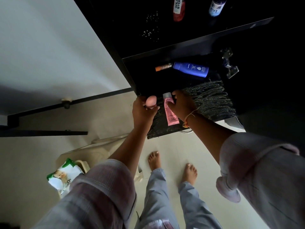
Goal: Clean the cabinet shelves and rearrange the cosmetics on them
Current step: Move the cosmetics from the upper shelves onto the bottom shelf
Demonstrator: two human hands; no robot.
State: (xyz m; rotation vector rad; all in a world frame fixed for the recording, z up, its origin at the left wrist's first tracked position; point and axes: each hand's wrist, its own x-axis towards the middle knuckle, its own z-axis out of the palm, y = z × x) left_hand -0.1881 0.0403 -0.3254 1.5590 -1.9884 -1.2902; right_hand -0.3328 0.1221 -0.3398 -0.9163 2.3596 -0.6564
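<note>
At the cabinet's lower shelf [211,100], L hand [142,111] curls round a pink egg-shaped case [151,101] at the front-left edge; R hand [181,104] pinches a pink Pond's tube [171,116] near its cap. Blue Nivea bottle [191,69] & orange stick [163,66] lie behind.

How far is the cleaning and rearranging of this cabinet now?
Seemingly done: the red bottle and dark bottle stand on the upper shelf. In hand: left hand holds a pink egg-shaped item, right hand grips the pink Pond's tube. Left: white specks on that shelf; the blue Nivea bottle and orange tube lie on the lower shelf.
</note>
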